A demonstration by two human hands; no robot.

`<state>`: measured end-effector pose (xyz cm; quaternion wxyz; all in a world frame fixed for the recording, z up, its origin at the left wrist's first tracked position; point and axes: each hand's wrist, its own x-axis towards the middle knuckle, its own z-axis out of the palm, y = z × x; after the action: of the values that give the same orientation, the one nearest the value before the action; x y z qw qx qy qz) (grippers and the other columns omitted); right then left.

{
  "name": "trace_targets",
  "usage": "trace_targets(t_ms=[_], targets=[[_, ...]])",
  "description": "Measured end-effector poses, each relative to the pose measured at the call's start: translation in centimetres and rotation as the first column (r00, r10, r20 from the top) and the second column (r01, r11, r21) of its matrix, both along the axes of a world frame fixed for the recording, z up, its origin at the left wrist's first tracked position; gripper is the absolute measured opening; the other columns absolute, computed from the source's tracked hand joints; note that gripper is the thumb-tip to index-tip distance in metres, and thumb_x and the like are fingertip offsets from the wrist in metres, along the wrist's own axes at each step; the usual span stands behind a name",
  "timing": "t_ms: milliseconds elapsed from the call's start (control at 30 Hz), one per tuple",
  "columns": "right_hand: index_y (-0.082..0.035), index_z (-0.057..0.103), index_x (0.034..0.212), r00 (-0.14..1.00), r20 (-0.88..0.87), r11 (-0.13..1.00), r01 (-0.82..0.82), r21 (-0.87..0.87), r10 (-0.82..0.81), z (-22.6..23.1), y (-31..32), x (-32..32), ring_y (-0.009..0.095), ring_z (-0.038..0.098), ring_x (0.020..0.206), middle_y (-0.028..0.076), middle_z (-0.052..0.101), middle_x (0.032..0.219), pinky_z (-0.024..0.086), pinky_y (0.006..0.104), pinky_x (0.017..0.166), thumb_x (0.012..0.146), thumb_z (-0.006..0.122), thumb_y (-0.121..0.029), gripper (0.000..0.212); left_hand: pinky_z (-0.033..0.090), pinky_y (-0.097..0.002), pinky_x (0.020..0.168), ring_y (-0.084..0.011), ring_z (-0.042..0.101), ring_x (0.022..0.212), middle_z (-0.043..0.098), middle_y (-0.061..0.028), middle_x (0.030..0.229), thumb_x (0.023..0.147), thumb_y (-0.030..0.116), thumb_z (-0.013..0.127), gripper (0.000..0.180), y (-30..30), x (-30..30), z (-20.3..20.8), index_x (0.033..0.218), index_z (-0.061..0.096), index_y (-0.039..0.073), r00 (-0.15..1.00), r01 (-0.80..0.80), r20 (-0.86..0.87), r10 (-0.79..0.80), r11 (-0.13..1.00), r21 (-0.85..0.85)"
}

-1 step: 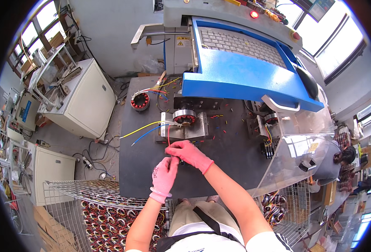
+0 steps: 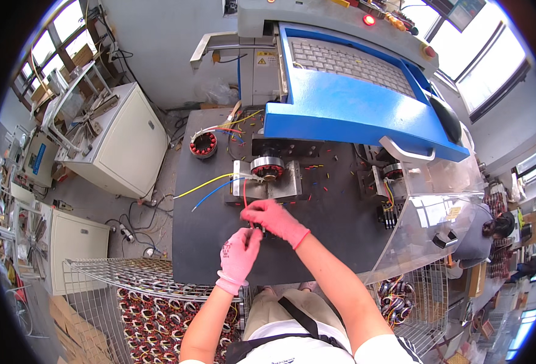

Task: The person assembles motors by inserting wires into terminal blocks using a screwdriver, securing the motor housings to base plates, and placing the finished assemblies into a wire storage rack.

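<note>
Red wire point(image 2: 245, 197), thin and insulated, runs down from the stator point(image 2: 267, 168) clamped on the metal fixture plate point(image 2: 283, 185) to the 2 gloved hands at the near middle of the dark worktop point(image 2: 207, 255). The right hand point(image 2: 273, 217) is closed in a pinch on the wire's lower stretch, fingers curled over it. The left hand point(image 2: 239, 253), just below and touching the right one's fingertips, is also closed, its fingertips meeting at the wire's free end; whether it grips the wire itself or a small piece on its tip is too small to tell.

So the wire lies between the hands and the stator, taut-looking above the right hand, with the stator well clear of both hands.

As a judgement, a pull too hard from here could strain the lead where it leaves the copper winding, or drag the stator askew on its plate. The thin end could also slip from the gloved fingertips.

A yellow wire point(image 2: 204, 184) and a blue wire point(image 2: 210, 195) trail left from the same stator. A second stator point(image 2: 203, 144) sits farther back on the left. Behind stands a blue machine hood point(image 2: 353, 115).
</note>
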<state>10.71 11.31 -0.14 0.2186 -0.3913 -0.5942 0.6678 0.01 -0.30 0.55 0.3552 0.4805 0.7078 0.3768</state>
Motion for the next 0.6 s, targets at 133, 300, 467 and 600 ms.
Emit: trace_targets(t_ms=[133, 300, 467, 600], targets=[[-0.002, 0.069, 0.092, 0.949, 0.309, 0.976, -0.013, 0.217, -0.056, 0.9, 0.6, 3.6, 0.013, 0.061, 0.066, 0.006, 0.065, 0.07, 0.047, 0.0291, 0.063, 0.085, 0.063, -0.028, 0.027, 0.049, -0.0368, 0.061, -0.0255, 0.062, 0.069, 0.061, -0.0078, 0.078, 0.085, 0.024, 0.067, 0.029, -3.1, 2.7, -1.5, 0.108, 0.063, 0.008, 0.926, 0.168, -0.367, -0.09, 0.968, 0.187], [-0.005, 0.065, 0.093, 0.916, 0.395, 0.904, -0.113, 0.411, -0.065, 0.7, 1.8, 3.5, 0.027, 0.065, 0.074, 0.012, 0.068, 0.079, 0.048, 0.0367, 0.068, 0.086, 0.06, -0.024, 0.021, 0.051, -0.0423, 0.062, -0.0271, 0.062, 0.073, 0.053, -0.0093, 0.09, 0.088, 0.026, 0.058, 0.054, -2.8, 3.0, -4.7, 0.138, 0.043, 0.014, 0.657, 0.335, -0.694, -0.294, 0.939, -0.081], [-0.005, 0.066, 0.093, 0.926, 0.368, 0.874, -0.109, 0.474, -0.084, -0.4, 1.9, 3.5, 0.029, 0.065, 0.078, 0.012, 0.068, 0.082, 0.048, 0.0373, 0.07, 0.085, 0.06, -0.024, 0.021, 0.052, -0.0411, 0.062, -0.0268, 0.062, 0.074, 0.053, -0.0093, 0.091, 0.089, 0.026, 0.056, 0.052, -3.1, 2.9, -6.2, 0.138, 0.044, 0.013, 0.672, 0.337, -0.678, -0.298, 0.938, -0.079], [-0.005, 0.066, 0.095, 0.931, 0.356, 0.831, -0.132, 0.54, -0.084, -1.4, 1.9, 3.4, 0.025, 0.065, 0.074, 0.012, 0.067, 0.084, 0.049, 0.0345, 0.069, 0.084, 0.063, -0.02, 0.019, 0.052, -0.0396, 0.063, -0.0244, 0.062, 0.076, 0.053, -0.0085, 0.095, 0.089, 0.025, 0.056, 0.05, -3.2, 3.1, -6.4, 0.137, 0.045, 0.015, 0.675, 0.327, -0.66, -0.329, 0.936, -0.132]])
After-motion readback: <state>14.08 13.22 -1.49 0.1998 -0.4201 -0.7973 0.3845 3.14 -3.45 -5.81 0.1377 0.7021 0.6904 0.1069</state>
